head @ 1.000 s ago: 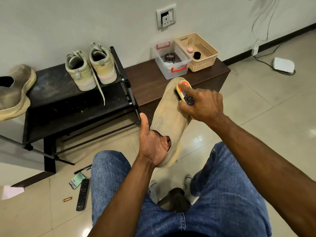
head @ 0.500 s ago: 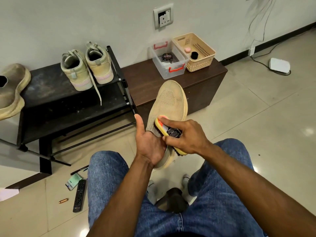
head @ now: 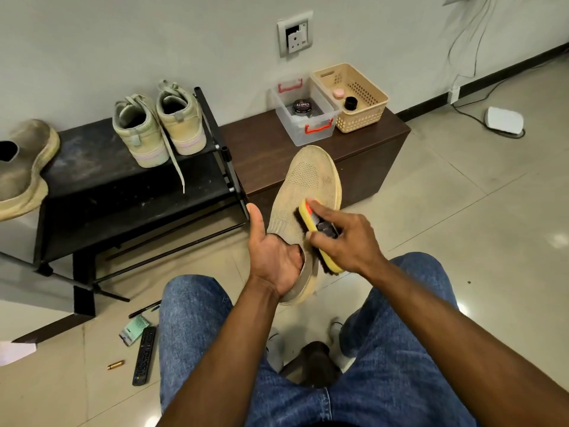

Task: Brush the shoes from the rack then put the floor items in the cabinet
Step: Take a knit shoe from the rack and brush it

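Pale glossy floor tiles (head: 462, 211) run under everything, with a person's blue-jeaned knees at the bottom of the view. Just above the knees, the left hand (head: 274, 260) has its fingers tucked inside the opening of a tan knit slip-on shoe (head: 303, 192), thumb straight up alongside the collar, so it grips the shoe from within. To its right, touching the shoe's upper, the right hand (head: 341, 238) is curled round a yellow-and-orange block brush with dark bristles (head: 320, 238), forefinger stretched along its top.

The shoe's long axis points away from both hands, toe far and heel near; the brush lies across the mid-upper, so I judge the unbrushed toe lies ahead of the right hand, the nearer one to it.

Left of the left hand on the floor lie a black remote control (head: 143, 355), a green packet (head: 134, 329), a small brass cylinder (head: 115, 364) and a dark pen (head: 144, 309). Beyond stand a black metal shoe rack (head: 92, 192) with a pair of beige sneakers (head: 158, 127), and a dark brown low cabinet (head: 363, 161).

On the cabinet, a round black tin (head: 302, 106) in a clear plastic box (head: 303, 124) seems to read "Cherry".
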